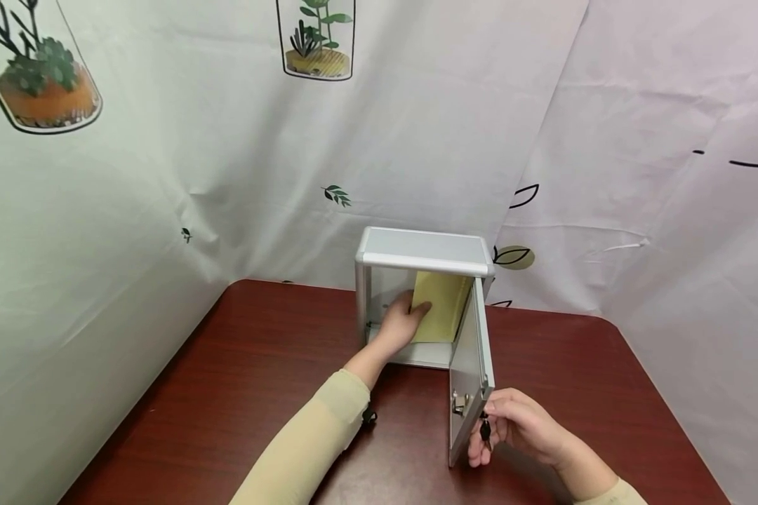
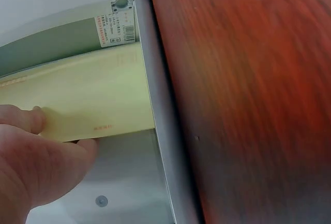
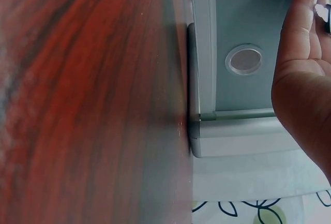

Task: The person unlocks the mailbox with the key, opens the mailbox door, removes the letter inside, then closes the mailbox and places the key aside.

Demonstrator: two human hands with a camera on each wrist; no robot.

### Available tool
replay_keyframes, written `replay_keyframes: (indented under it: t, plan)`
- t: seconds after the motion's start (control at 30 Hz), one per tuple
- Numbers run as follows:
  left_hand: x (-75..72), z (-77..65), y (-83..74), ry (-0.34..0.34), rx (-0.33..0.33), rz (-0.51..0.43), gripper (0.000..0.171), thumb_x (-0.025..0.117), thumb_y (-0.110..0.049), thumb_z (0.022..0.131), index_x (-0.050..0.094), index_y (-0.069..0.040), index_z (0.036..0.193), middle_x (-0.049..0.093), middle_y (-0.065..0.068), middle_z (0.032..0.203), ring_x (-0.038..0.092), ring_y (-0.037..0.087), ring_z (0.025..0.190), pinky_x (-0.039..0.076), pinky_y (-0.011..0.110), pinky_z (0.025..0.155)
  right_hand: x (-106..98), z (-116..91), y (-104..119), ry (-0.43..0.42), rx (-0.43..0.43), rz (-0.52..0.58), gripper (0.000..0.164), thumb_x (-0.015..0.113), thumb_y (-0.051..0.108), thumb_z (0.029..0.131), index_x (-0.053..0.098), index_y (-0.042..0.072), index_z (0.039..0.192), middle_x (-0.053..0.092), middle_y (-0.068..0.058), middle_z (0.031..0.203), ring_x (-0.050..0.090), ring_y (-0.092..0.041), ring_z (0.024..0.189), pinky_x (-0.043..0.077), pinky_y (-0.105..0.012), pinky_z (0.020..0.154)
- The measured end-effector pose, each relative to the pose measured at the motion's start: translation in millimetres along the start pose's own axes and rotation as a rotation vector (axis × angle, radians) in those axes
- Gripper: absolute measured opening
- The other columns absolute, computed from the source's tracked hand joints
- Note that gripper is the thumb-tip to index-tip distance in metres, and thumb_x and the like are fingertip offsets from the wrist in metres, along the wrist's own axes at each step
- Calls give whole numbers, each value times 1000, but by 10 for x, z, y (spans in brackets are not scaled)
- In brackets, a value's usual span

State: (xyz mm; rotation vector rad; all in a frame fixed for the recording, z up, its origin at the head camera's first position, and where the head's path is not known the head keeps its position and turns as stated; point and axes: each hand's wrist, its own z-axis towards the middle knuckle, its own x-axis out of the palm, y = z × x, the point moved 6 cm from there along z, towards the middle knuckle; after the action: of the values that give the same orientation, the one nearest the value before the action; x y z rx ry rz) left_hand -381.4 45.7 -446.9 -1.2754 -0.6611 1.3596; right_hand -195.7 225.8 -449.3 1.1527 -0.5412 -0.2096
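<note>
A small silver-grey metal box (image 1: 426, 245) stands on the table, its door (image 1: 470, 379) swung outward. Inside, a pale yellow envelope (image 1: 442, 308) leans upright at the right. My left hand (image 1: 399, 326) reaches in and grips the envelope's left edge, thumb on the front and fingers behind. In the left wrist view, small red print marks the envelope (image 2: 98, 94). My right hand (image 1: 527, 424) is at the door's free edge, thumb and forefinger pinching the key at the lock. Black-headed keys (image 1: 485, 429) hang below them. In the right wrist view, that hand (image 3: 305, 69) is partly cut off.
A latch (image 1: 460, 403) sits on the door's inner face. The red-brown wooden table (image 1: 227, 393) runs under everything. White cloth (image 1: 259, 175) with plant prints hangs behind and at both sides. A printed label (image 2: 115, 29) is stuck inside the box.
</note>
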Motion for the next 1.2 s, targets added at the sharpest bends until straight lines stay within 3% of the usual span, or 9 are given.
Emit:
replay_keyframes:
  t: [0.13,0.23,0.5,0.6,0.73,0.87,1.2]
  plan:
    - [-5,-23,1,3,14,15,44,62,-32,116,64,2,145,71,20,131,65,30,112,55,54,99,-3,-10,-6,3,-4,3,43,15,-9,109,50,-34,115,42,-61,88,82,-28,102,66,-34,88]
    - [-23,-32,26,-5,35,33,46,61,-36,116,64,-1,146,72,16,132,66,27,115,56,50,99,-6,-11,-10,4,-7,-2,44,15,-9,109,50,-34,116,44,-61,89,82,-28,102,66,-34,88]
    - [-8,36,278,-31,95,24,47,63,-40,115,63,-12,152,74,5,132,68,16,109,57,42,94,5,-3,3,8,-11,-9,45,14,-9,109,50,-35,116,45,-60,90,82,-28,102,66,-34,88]
    - [-35,-19,183,-35,88,34,45,63,-35,115,64,-8,152,75,8,131,68,16,107,58,43,94,14,0,13,2,-8,-3,44,14,-10,108,50,-34,115,47,-59,90,82,-30,102,66,-35,87]
    - [-139,-213,-106,-15,64,43,38,65,-31,114,70,-2,138,77,12,115,65,17,93,56,42,85,19,1,25,-7,-10,-2,44,14,-10,109,50,-34,114,48,-58,91,83,-30,102,67,-35,87]
    - [-222,-317,-170,-9,65,28,30,67,-29,114,74,-2,125,74,9,100,60,15,81,52,37,76,21,-5,27,-8,-9,-8,43,15,-9,109,50,-35,113,48,-58,91,82,-30,102,67,-35,87]
    - [-496,-541,-281,-7,67,-16,25,72,-24,111,77,-3,124,81,10,115,74,17,95,59,33,81,19,-5,29,-12,-2,-2,44,14,-10,108,51,-34,113,46,-59,90,83,-30,101,67,-35,87]
